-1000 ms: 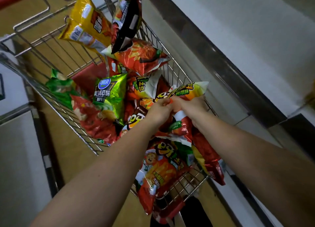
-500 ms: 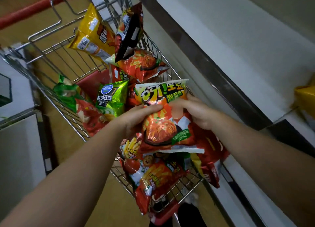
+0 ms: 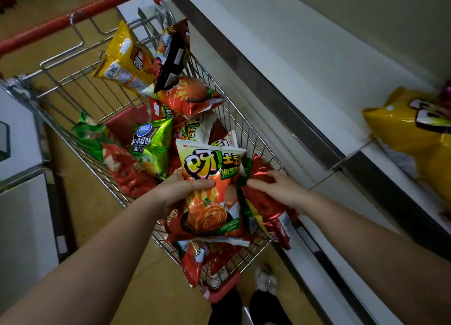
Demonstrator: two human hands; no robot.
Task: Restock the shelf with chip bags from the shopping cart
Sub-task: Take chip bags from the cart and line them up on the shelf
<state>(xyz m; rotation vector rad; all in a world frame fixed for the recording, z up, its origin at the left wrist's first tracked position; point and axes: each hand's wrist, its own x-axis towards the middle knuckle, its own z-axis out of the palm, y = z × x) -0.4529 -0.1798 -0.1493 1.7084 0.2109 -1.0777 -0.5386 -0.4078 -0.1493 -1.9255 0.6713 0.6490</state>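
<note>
A wire shopping cart (image 3: 253, 139) holds several chip bags in red, green, yellow and black. My left hand (image 3: 180, 190) grips an orange chip bag (image 3: 212, 202) by its left side, upright above the cart's near end. My right hand (image 3: 278, 188) grips a dark red bag (image 3: 268, 207) beside it on the right, over the cart's right wall. The white shelf (image 3: 305, 56) runs along the right, with a yellow bag (image 3: 410, 129) lying on it at the far right.
The cart's red handle (image 3: 80, 12) is at the top left. A white cabinet (image 3: 22, 202) stands to the left of the cart. My shoes (image 3: 266, 280) show on the tan floor below the cart's near end.
The orange bag has risen out of the pile and now stays in my left hand alone. My right hand let go of it and took hold of the dark red bag.
</note>
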